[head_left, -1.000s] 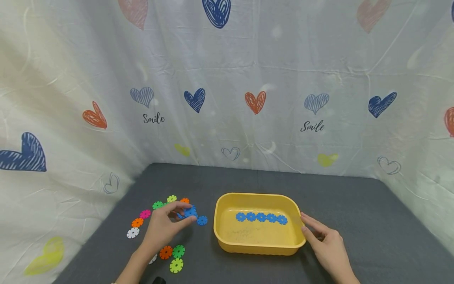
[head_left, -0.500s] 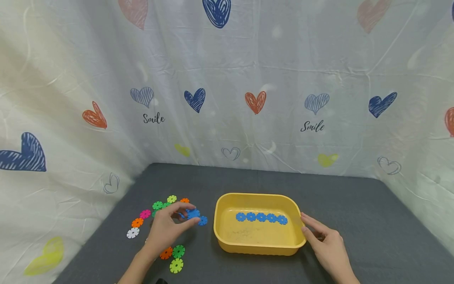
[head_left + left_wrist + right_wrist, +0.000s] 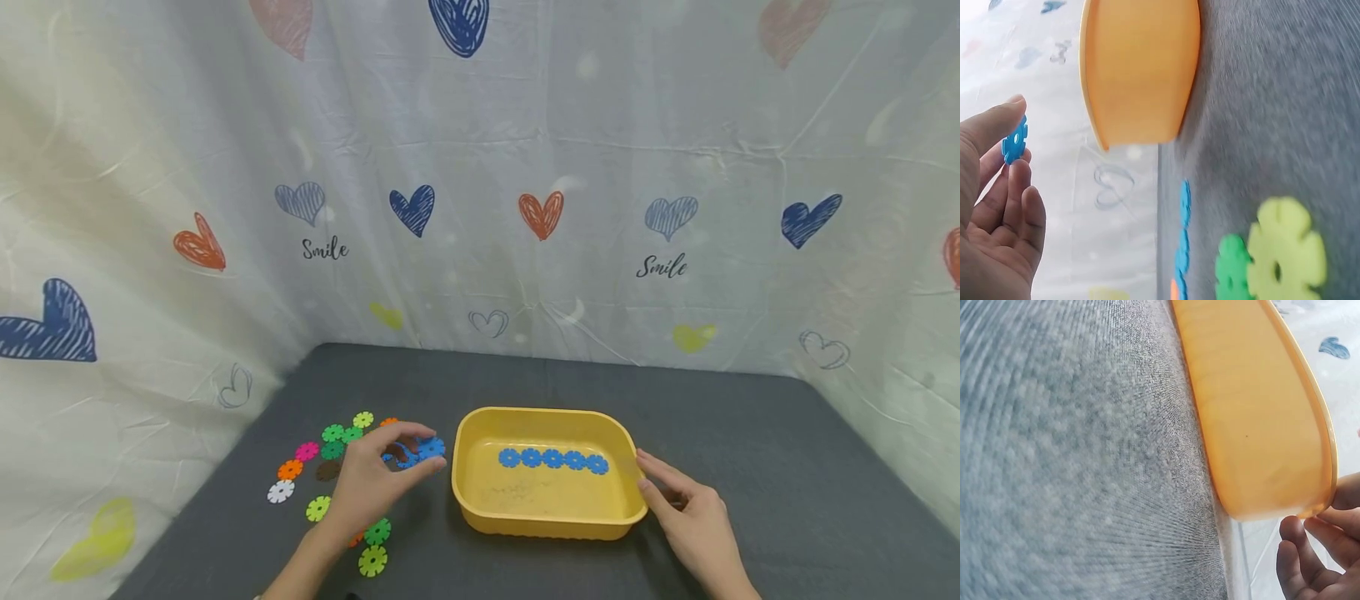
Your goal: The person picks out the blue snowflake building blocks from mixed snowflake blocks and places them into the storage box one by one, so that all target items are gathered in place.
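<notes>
My left hand (image 3: 371, 479) pinches a blue notched plastic disc (image 3: 431, 448) between thumb and fingers, just left of the yellow tub (image 3: 547, 528). In the left wrist view that disc (image 3: 1015, 142) stands on edge at the fingertips, above the table. More blue discs (image 3: 1184, 250) lie on the cloth below, partly covered by the hand in the head view. Inside the tub a row of several blue discs (image 3: 552, 458) runs side by side. My right hand (image 3: 693, 517) grips the tub's right end, thumb at the rim and fingers against the outer wall (image 3: 1260, 437).
Loose discs are scattered on the dark cloth (image 3: 750, 467) at the left: white (image 3: 281, 492), orange (image 3: 290, 470), pink (image 3: 307, 452), brown (image 3: 327, 470), green (image 3: 378, 531) and yellow-green (image 3: 372, 561). A heart-printed curtain (image 3: 480, 167) stands behind the table.
My left hand has moved right toward the tub with the blue disc, uncovering the brown disc and a yellow-green one. My right hand and the tub have stayed put.
</notes>
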A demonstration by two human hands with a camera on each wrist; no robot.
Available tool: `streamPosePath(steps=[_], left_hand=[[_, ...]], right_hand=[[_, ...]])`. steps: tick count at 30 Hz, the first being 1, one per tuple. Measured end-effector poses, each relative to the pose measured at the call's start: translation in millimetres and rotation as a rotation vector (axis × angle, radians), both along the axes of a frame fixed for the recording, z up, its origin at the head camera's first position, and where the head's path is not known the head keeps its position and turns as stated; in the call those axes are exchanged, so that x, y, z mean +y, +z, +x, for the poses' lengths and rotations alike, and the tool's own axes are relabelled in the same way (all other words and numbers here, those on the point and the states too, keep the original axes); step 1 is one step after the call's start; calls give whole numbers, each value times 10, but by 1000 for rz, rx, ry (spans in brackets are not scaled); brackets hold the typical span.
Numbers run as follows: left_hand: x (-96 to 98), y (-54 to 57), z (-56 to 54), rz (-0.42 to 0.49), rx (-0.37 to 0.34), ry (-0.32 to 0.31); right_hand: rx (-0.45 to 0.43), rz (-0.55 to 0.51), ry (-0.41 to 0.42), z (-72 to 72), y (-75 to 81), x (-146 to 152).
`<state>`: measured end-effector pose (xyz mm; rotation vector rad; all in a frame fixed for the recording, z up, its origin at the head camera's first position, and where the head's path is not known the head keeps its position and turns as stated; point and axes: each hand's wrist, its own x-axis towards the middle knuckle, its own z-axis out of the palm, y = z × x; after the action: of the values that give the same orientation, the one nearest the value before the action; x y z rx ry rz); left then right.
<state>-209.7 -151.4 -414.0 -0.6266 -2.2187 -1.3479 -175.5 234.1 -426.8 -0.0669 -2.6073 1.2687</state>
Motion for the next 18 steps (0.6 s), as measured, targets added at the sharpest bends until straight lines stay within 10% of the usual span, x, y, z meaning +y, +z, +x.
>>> streamPosePath(steps=[18], left_hand=[[633, 128, -7, -113, 30, -215]], right_hand=[[33, 6, 5, 1, -4, -8]])
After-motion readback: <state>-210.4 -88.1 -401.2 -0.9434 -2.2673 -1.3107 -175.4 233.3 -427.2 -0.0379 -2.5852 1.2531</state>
